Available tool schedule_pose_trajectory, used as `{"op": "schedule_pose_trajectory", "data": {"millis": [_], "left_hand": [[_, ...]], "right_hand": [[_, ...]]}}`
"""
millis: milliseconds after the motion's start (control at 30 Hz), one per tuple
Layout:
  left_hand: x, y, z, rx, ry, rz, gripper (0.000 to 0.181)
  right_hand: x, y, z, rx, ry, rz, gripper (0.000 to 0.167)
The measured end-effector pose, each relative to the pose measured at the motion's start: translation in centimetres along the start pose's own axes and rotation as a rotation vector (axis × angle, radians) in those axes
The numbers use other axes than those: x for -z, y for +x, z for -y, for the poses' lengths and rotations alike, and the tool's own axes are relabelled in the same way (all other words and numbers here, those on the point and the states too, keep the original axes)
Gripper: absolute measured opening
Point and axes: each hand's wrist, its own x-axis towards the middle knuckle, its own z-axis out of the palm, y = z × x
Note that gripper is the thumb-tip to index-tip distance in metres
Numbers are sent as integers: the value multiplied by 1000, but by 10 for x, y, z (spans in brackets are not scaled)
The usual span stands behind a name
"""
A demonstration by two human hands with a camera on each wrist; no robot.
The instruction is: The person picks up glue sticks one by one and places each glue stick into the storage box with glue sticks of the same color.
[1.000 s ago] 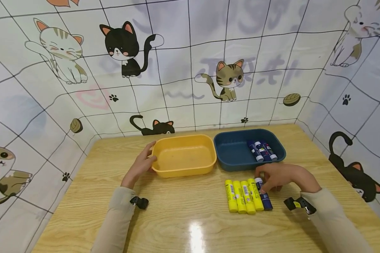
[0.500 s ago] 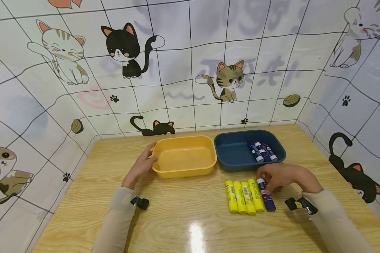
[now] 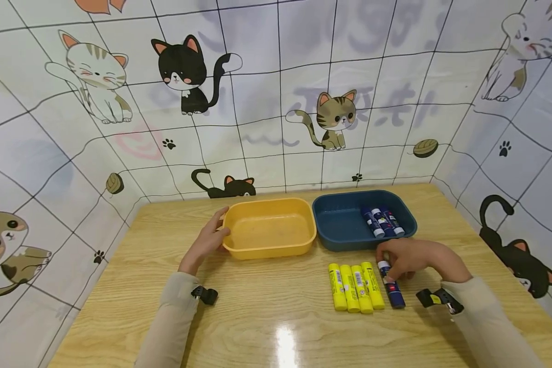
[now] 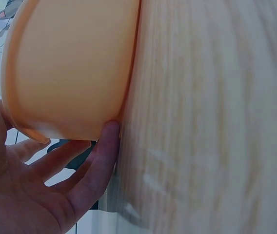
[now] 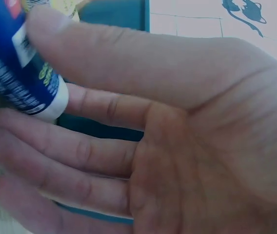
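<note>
My left hand (image 3: pixel 207 239) holds the left end of a yellow bin (image 3: pixel 269 252), thumb at the rim; in the left wrist view its fingers press the outer wall of the yellow bin (image 4: pixel 70 73). My right hand (image 3: pixel 409 257) pinches the white-capped end of a blue glue stick (image 3: pixel 394 294) between thumb and fingers. The right wrist view shows the thumb across that blue glue stick (image 5: pixel 11 73), the other fingers partly bent. Just left of it, several yellow glue sticks (image 3: pixel 361 289) lie side by side on the table.
A dark blue bin (image 3: pixel 340 244) stands right of the yellow one, against it. Three blue glue sticks (image 3: pixel 383 224) lie at its right end. Cat-patterned sheeting (image 3: pixel 257 128) rises behind the wooden table (image 3: pixel 239 317) and at both sides.
My right hand has drawn the blue glue stick slightly to the right, opening a gap between it and the yellow row. The left hand stays at the yellow bin.
</note>
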Motion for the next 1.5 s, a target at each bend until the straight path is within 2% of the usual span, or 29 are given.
{"op": "schedule_pose_trajectory", "data": {"millis": [400, 667, 867, 1000, 1100, 1233, 1433, 1500], "left_hand": [[0, 0, 0, 7, -7, -12, 71], [0, 0, -2, 11, -4, -8, 70], [1, -8, -19, 37, -1, 12, 71], [2, -17, -33, 36, 1, 22, 70], [1, -20, -37, 33, 3, 23, 70], [1, -17, -32, 32, 15, 18, 70], [0, -1, -4, 15, 24, 1, 72], [0, 1, 1, 6, 27, -7, 72]], "right_hand": [[0, 3, -4, -64, -21, -2, 45], [2, 1, -6, -76, 53, 10, 48], [2, -3, -6, -54, 141, 32, 45], [1, -6, -2, -30, 162, 40, 44], [0, -6, 1, -3, 150, 41, 42], [-1, -6, 2, 36, 124, 36, 39], [0, -8, 2, 155, 110, 17, 35], [1, -8, 3, 209, 102, 6, 35]]}}
